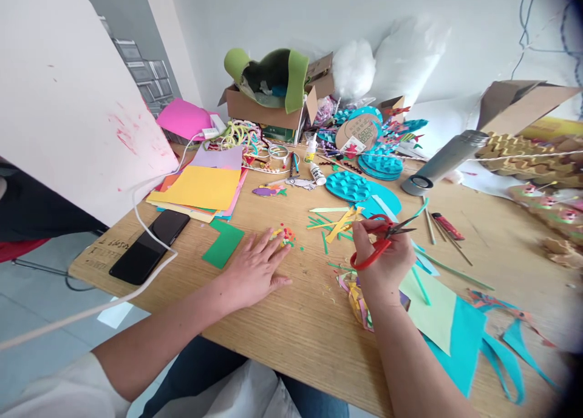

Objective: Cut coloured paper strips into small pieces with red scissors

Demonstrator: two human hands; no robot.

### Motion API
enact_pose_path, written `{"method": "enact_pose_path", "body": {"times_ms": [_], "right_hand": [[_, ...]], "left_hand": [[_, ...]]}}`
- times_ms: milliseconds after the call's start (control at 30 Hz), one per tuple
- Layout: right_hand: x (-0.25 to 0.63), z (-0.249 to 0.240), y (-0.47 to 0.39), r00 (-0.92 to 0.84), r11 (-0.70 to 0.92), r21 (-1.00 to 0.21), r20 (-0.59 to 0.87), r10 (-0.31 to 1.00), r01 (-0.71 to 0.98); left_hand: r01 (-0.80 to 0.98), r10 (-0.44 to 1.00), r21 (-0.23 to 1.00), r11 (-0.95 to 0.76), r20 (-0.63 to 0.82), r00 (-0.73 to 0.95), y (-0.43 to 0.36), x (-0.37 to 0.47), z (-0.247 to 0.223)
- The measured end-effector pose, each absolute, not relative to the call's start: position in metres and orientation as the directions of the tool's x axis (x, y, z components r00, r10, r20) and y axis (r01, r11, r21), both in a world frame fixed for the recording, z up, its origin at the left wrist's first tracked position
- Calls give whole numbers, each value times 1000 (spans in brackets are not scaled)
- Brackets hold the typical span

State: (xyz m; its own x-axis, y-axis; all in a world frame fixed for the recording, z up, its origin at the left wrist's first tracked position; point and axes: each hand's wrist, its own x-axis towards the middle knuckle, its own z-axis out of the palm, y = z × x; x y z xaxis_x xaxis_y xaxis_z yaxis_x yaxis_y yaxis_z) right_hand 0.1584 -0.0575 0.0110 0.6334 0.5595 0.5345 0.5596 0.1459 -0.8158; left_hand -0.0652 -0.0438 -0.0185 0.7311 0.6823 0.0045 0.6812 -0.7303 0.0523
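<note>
Above the surface (282,321), red scissors (392,229) are gripped in the right hand (387,269). Paper dots (286,233) are touched by the flattened, empty left hand (255,270).

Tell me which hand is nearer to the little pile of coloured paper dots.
Left. The left hand lies flat on the table, fingertips at the paper dots. The right hand is farther off, right of them, holding the scissors.

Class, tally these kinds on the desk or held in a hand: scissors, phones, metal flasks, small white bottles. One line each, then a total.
Scissors: 1
Phone: 1
Metal flask: 1
Small white bottles: 2
Total: 5
</note>
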Motion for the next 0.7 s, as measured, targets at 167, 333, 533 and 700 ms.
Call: {"method": "enact_pose_path", "body": {"times_ms": [167,333,533,700], "right_hand": [[158,9,-57,636,156,-832,515,575,532],[157,10,-58,628,165,-831,517,582,531],[159,10,-58,622,158,-826,520,586,541],[158,11,-59,613,144,-810,534,582,568]], "left_hand": [[685,686,58,-726,4,727,-35,-56,-11],[637,639,131,-760,-32,769,-32,-42,-15],[713,719,93,-694,47,694,-21,-43,-20],[738,744,100,-667,29,668,-5,-47,-16]]}}
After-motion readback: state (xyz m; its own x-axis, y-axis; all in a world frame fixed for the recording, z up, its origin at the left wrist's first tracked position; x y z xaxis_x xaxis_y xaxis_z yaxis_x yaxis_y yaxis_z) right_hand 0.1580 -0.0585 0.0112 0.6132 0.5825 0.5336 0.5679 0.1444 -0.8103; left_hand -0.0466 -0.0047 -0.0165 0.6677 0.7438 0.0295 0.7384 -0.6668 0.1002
